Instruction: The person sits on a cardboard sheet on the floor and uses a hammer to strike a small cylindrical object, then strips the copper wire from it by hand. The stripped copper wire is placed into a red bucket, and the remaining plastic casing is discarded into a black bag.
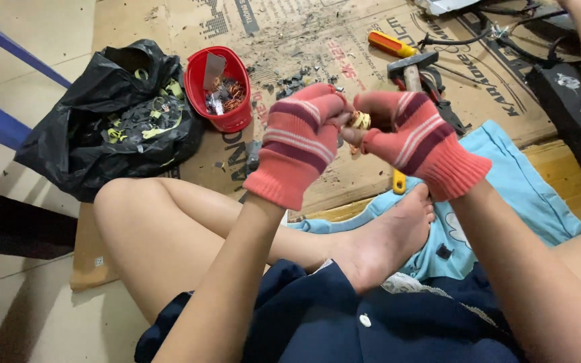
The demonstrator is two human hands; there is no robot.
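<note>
Both my hands wear red fingerless knit gloves with pale and dark stripes. My left hand [300, 138] and my right hand [415, 138] meet in the middle of the view, fingers pinched together on a small yellowish wound part [360, 121]. Most of the part is hidden between the fingers. I sit cross-legged on the floor, and my bare foot [388, 238] lies right below the hands.
A red bucket [204, 84] with copper wire scraps and an open black plastic bag [75, 134] of scrap pieces stand at the left on flattened cardboard [290, 33]. A hammer [411, 70], an orange-handled screwdriver [391, 44], black cables and a dark box [566, 101] lie beyond. A light blue cloth [526, 195] lies under me.
</note>
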